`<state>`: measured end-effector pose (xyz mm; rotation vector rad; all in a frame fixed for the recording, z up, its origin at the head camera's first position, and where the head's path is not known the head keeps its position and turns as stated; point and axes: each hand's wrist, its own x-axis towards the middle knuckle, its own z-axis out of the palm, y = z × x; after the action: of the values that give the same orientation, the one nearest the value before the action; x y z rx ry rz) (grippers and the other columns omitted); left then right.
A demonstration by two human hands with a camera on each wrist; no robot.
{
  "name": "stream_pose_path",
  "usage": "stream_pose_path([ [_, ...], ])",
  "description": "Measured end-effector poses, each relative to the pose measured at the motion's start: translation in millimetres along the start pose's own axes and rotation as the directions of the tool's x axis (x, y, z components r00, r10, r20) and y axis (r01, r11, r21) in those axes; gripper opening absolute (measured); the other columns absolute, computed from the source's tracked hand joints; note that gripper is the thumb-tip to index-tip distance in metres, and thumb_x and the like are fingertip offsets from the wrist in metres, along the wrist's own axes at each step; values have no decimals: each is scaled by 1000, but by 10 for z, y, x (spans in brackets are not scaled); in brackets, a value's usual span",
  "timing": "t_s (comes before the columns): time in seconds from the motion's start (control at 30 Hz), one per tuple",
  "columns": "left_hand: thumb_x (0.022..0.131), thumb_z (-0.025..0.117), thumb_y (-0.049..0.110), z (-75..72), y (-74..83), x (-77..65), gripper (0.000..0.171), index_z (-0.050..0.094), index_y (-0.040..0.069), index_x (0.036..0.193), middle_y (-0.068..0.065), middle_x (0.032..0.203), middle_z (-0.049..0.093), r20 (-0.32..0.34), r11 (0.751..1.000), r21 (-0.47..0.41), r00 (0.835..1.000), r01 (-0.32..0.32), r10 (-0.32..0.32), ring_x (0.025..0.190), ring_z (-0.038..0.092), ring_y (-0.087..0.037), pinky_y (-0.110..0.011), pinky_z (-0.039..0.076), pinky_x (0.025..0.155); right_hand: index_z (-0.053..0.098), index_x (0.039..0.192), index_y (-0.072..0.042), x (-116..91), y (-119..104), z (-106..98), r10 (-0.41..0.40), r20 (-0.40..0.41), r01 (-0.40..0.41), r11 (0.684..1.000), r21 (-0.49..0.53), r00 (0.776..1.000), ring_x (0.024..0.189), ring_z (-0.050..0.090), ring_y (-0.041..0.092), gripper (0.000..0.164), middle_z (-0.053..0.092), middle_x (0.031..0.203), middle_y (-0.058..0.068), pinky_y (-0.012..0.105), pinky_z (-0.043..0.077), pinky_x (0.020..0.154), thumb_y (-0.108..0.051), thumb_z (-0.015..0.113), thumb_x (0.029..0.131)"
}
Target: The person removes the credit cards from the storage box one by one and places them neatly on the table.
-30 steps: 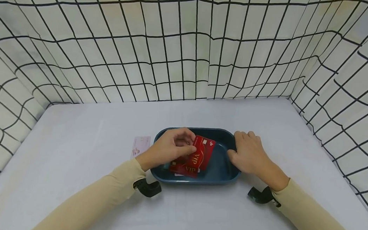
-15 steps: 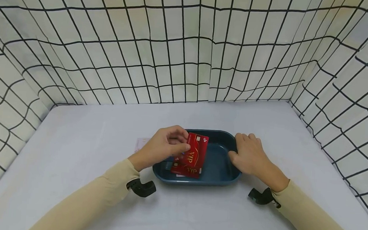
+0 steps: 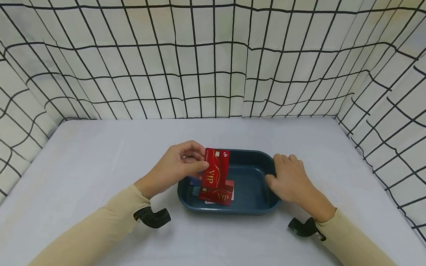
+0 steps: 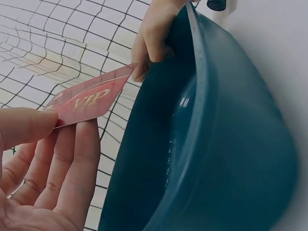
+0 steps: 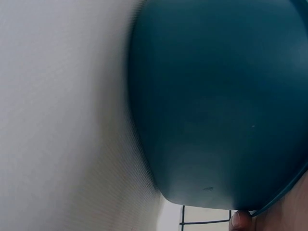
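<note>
My left hand (image 3: 179, 163) pinches a red card (image 3: 216, 167) with gold "VIP" lettering between thumb and fingers, held up over the left part of a dark teal basin (image 3: 255, 188). In the left wrist view the same VIP card (image 4: 91, 101) shows tilted, thumb on top and fingertips beneath. A second red VIP card (image 3: 218, 195) lies in the basin, overlapping other cards, some of them bluish (image 3: 196, 185). My right hand (image 3: 291, 176) grips the basin's right rim, thumb on the inside. From the right wrist the basin's outer wall (image 5: 207, 106) fills most of the view.
The basin stands on a white cloth-covered table (image 3: 96, 191). Behind and at both sides rise white walls with a black grid pattern (image 3: 217, 60). Black cameras (image 3: 153, 217) sit on both wrists, over beige sleeves (image 3: 93, 227).
My left hand has moved left and slightly up with the red card, which now stands more upright in view. More cards in the basin show. My right hand stays on the rim.
</note>
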<state>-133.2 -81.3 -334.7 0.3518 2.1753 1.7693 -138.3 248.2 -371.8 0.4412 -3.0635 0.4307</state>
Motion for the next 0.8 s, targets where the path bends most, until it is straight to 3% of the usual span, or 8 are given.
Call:
stream_pose_path([
  [0.8, 98, 72, 22, -285, -169, -168, 38, 57, 5, 129, -14, 117, 63, -66, 1000, 8, 998, 17, -16, 104, 74, -21, -37, 65, 85, 49, 89, -7, 6, 16, 9, 8, 6, -8, 1000, -4, 1000, 77, 36, 26, 14, 47, 79, 7, 35, 23, 70, -21, 51, 89],
])
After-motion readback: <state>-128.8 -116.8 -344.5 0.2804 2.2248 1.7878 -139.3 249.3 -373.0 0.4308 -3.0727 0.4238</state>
